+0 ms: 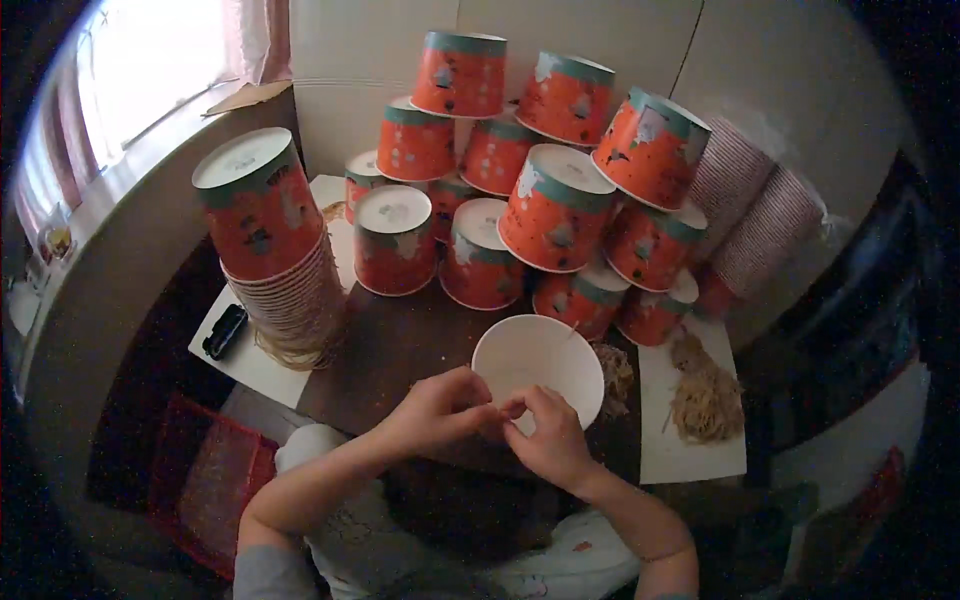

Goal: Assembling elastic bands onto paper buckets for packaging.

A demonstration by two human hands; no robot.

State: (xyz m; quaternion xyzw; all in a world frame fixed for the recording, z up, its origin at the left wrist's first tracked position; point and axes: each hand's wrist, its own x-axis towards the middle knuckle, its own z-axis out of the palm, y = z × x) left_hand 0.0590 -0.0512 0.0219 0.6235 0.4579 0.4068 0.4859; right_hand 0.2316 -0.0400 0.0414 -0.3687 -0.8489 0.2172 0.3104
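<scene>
A paper bucket (540,350), white inside, stands on the dark table with its mouth facing up. My left hand (450,408) is at its near rim, thumb and fingers pinched together. My right hand (548,435) meets it there, also pinching, so the fingertips of both hands nearly touch. Whatever is between them is too small to make out. Just right of the bucket lies a tangle of brown fibre (615,378). A bundle of tan twine or raffia strands (705,395) rests on a white board farther right.
Upside-down orange-and-green paper buckets (565,215) are piled across the back. A tall nested stack of buckets (262,220) stands at the left, beside a black elongated object (225,332). Wrapped nested stacks (755,215) lean at the back right. A red basket (210,480) is at lower left.
</scene>
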